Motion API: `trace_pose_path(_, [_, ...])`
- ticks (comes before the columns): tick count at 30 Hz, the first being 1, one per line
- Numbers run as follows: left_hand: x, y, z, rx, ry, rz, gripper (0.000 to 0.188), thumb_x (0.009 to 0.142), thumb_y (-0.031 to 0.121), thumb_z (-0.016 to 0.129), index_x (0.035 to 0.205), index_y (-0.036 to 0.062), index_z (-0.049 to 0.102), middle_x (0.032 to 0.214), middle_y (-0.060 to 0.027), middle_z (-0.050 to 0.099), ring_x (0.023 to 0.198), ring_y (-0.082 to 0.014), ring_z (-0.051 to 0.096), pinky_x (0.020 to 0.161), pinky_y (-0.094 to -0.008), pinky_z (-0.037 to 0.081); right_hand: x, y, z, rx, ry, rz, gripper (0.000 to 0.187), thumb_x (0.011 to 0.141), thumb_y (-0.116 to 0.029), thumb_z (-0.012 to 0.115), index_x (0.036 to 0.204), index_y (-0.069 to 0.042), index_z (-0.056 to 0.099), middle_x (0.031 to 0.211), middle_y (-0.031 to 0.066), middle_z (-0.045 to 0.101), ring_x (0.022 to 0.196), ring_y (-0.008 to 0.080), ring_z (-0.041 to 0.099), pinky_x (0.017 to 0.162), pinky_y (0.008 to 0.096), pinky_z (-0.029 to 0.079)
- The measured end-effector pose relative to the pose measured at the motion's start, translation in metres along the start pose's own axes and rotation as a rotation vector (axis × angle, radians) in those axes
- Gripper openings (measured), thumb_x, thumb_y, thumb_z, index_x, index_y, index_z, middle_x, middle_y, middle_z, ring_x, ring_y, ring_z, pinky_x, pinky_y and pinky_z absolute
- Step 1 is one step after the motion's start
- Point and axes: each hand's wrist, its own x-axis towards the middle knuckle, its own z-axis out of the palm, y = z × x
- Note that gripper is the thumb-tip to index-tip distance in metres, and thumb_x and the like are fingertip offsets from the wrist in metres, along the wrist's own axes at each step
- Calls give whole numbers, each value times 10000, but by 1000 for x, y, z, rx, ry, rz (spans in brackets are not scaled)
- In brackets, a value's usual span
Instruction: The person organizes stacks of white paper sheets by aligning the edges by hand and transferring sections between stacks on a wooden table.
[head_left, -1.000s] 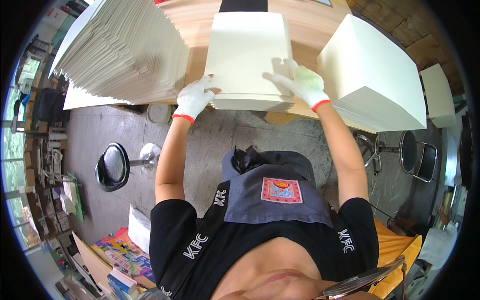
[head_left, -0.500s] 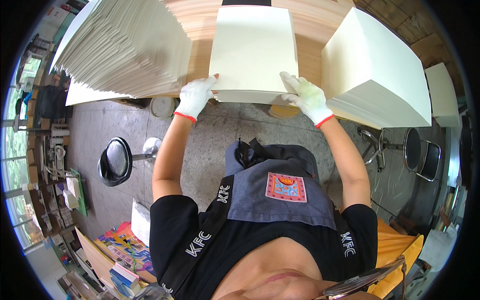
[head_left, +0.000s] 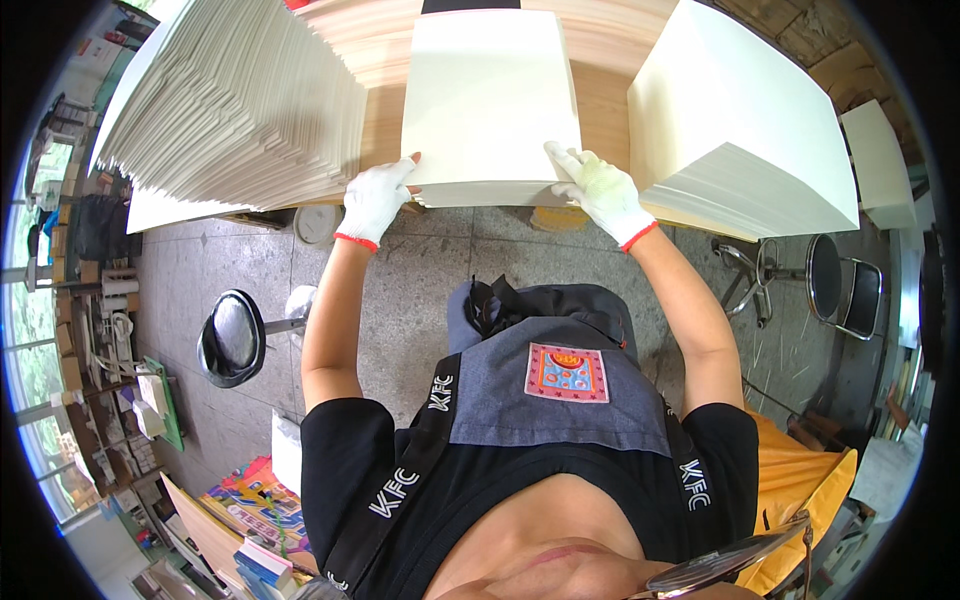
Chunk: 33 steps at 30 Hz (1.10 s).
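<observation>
In the middle of the table lies a neat stack of cream-white paper (head_left: 488, 100), its near edge facing me. My left hand (head_left: 378, 203), in a white knit glove with a red cuff, grips the stack's near left corner; two bare fingertips show beyond the glove. At the near right corner my right hand (head_left: 603, 197), gloved the same way and stained yellowish on the back, has fingers on the top sheet and the thumb by the front edge. Both hands are partly closed on the paper. Fingers underneath are hidden.
A tall, uneven stack of folded sheets (head_left: 235, 110) stands to the left, and a smoother tall paper stack (head_left: 745, 130) to the right, both on the wooden table (head_left: 605, 105). Behind me are a round black stool (head_left: 232, 338) at left and a chair (head_left: 860, 308) at right.
The whole view has shifted slightly, with table, stacks and hands appearing a little further left. Both hands stay at the same corners of the middle paper stack.
</observation>
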Motion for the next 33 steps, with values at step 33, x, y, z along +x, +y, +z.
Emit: trace_pose_path(33, [4, 7, -20, -209, -105, -146, 568, 801, 271, 823, 1346, 255, 663, 769, -144, 612, 723, -281, 596, 725, -400, 478, 0, 12, 26, -18, 176, -77, 743, 907, -316, 690, 1562, -296, 339, 1190, 109, 604, 951, 317, 674, 738, 407, 569])
